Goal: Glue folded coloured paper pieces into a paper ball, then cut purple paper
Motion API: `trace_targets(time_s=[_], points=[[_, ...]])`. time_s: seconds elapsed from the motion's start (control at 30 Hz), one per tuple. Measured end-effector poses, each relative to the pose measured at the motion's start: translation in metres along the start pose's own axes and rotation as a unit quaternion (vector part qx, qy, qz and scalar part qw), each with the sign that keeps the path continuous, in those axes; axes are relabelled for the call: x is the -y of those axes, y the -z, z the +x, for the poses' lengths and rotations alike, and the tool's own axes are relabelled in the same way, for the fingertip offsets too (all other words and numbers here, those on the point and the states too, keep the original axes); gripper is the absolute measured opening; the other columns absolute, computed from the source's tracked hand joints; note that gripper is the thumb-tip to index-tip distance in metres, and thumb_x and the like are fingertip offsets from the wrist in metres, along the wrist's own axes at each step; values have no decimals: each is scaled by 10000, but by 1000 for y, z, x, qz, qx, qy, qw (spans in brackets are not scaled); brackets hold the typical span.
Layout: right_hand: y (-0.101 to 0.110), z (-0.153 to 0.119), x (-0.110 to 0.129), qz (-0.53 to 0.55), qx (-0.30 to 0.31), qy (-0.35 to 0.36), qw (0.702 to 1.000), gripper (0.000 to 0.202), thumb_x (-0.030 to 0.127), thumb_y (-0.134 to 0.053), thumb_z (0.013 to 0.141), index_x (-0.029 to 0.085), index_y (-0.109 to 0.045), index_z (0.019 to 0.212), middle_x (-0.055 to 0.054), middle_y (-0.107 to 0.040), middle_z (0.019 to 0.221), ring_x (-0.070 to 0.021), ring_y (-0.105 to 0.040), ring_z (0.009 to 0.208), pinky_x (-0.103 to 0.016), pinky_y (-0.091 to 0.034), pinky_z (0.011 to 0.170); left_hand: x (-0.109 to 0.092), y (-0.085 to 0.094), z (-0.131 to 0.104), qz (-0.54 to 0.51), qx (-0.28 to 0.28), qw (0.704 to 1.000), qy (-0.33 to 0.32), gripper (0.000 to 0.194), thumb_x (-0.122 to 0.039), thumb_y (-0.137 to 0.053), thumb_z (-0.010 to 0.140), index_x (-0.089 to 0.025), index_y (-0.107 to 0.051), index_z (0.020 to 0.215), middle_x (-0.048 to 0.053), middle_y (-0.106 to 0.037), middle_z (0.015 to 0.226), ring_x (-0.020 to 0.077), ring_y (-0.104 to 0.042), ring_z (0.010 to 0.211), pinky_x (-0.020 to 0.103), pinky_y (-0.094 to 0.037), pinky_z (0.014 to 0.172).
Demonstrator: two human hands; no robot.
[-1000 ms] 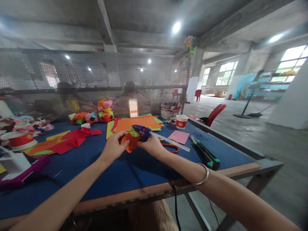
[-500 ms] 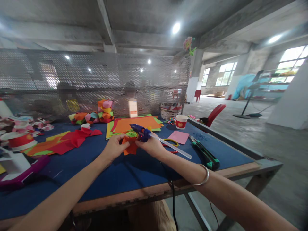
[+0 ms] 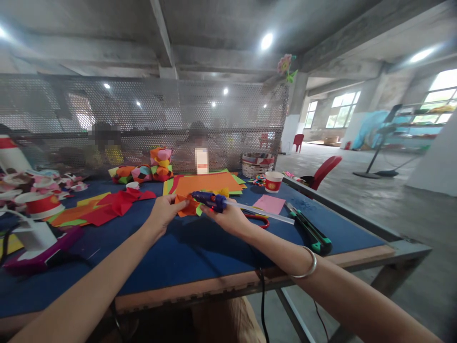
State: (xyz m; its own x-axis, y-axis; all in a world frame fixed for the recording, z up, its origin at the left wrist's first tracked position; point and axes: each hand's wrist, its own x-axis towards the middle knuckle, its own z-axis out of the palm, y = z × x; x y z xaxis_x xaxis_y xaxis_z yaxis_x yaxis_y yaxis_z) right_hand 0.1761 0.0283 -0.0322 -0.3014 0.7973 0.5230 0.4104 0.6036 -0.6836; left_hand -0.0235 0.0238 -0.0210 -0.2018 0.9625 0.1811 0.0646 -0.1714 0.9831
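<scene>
My left hand (image 3: 162, 210) is closed on a folded orange paper piece (image 3: 183, 207), pinched between thumb and fingers above the blue tabletop. A bit of green shows at the paper's right edge. My right hand (image 3: 230, 219) grips a blue glue gun (image 3: 210, 198), its nozzle pointing left at the orange paper. Whether the tip touches the paper I cannot tell. A long clear glue stick (image 3: 262, 212) juts from the gun's rear. Behind the hands lies a stack of coloured paper sheets (image 3: 210, 183). Scissors with red handles (image 3: 262, 222) lie partly hidden beside my right hand.
A green and black box cutter (image 3: 311, 229), pink paper (image 3: 269, 204), a paper cup (image 3: 273, 182) and a woven basket (image 3: 257, 166) are on the right. Red crumpled paper (image 3: 114, 207) and a purple power strip (image 3: 46, 250) lie left. Mesh panel (image 3: 221, 114) stands behind.
The orange paper has been turned, so its green part has moved from the top to the right edge. The gun sits more level, and the whole view has shifted slightly.
</scene>
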Motion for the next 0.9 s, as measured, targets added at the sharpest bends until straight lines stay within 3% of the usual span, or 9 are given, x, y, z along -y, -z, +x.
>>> trace_targets(time_s=[0.33, 0.6, 0.9], points=[[0, -2, 4, -9, -4, -15, 1000, 189, 368, -721, 893, 219, -822, 951, -80, -825, 945, -292, -770, 927, -396, -600, 858, -11, -4, -7, -7, -9, 1000, 3, 431, -369, -940, 348, -149, -745, 664, 30, -742, 616, 156, -631, 546, 266, -491, 572], [-1, -2, 1, 7, -2, -14, 1000, 196, 362, -736, 889, 245, -814, 1026, -82, -824, 1060, -314, -765, 1035, -433, -589, 932, -10, -4, -8, -5, -10, 1000, 2, 442, -374, -951, 332, -147, -761, 659, 54, -777, 664, 155, -642, 558, 255, -492, 560], [-2, -3, 3, 1, -6, -31, 1000, 200, 359, -738, 888, 233, -814, 1025, -89, -821, 1054, -321, -764, 1029, -446, -591, 927, -14, -6, -11, 5, -13, 1000, -1, 461, -390, -965, 294, -152, -749, 625, 34, -752, 612, 149, -625, 542, 256, -482, 558]])
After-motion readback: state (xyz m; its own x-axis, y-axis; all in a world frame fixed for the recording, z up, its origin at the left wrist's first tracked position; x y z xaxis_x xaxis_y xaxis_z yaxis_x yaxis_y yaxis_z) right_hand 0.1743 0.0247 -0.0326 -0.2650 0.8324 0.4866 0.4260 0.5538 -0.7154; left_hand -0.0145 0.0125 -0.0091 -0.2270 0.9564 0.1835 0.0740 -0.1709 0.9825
